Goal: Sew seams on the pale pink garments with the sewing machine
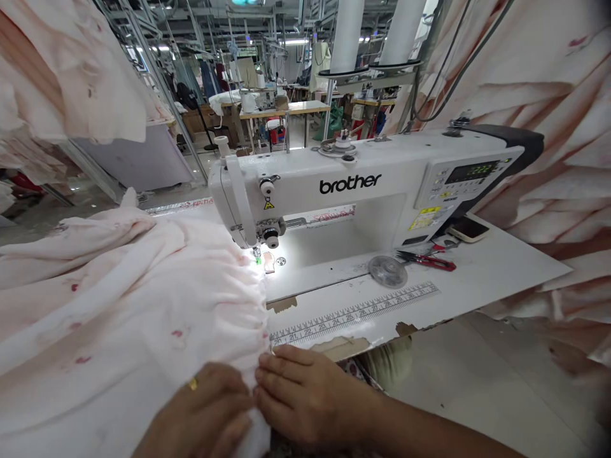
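Hands: left hand [203, 407] and right hand [303, 397] meet on the near side of the machine [296, 166], fingers curled, both pinching the edge of the cloth [119, 337] (a gold ring [192, 383] shows on the left one); the right thumb is hidden.
Cloth: pale pink with small red marks, spread left of the machine, its puckered edge running from the needle end down to the hands.
Machine: white, marked "brother", a lit display [475, 170] at its right end.
Ruler [358, 312]: printed strip on the bench [506, 254], in front of the machine.
Disc [387, 271]: clear, in front of the machine's right half.
Snips [427, 259]: red-handled, in front of the machine's right end.
Phone [468, 229]: beside the machine's right end.
Cones [347, 38]: two, white, above and behind the machine.
Hanging fabric [548, 159]: pink, right of the machine.
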